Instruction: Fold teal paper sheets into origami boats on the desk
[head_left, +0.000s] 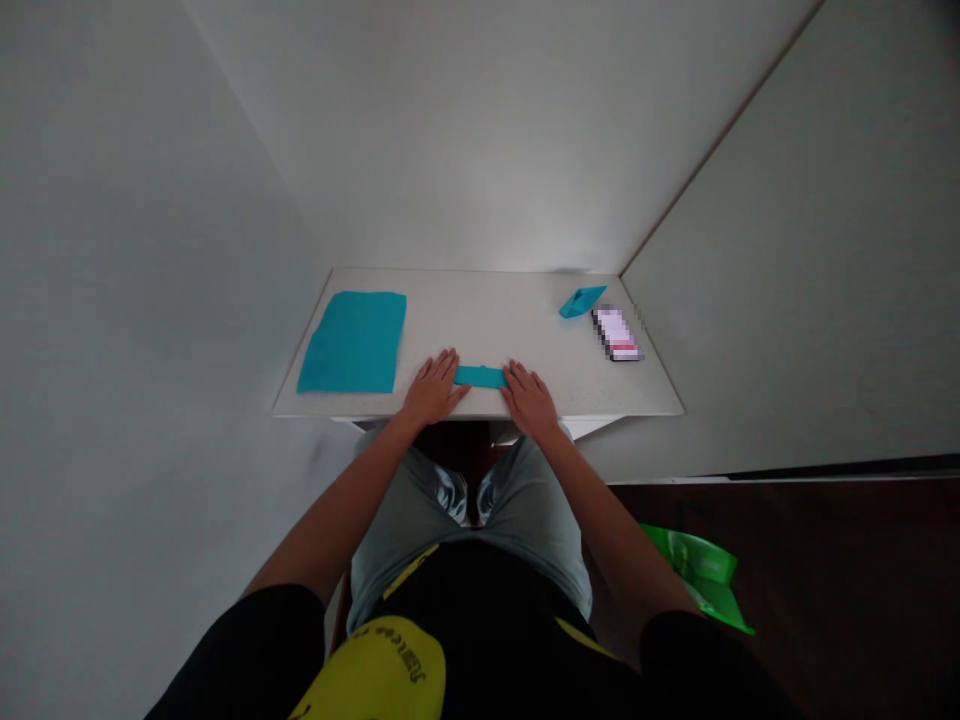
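Observation:
A narrow folded strip of blue paper [481, 377] lies near the front edge of the white table [487, 310]. My left hand [435, 388] rests flat over its left end, fingers stretched out and thumb pointing inward. Over the right end lies my right hand [529, 397], also flat with its fingers extended. Both ends of the strip are hidden under the hands, and its middle shows between them.
Blue sheets of paper [354, 343] lie at the table's left. A folded blue paper boat [582, 301] stands at the back right, beside a phone [617, 334]. Walls border the table. A green plastic object [703, 572] is on the dark floor to the right.

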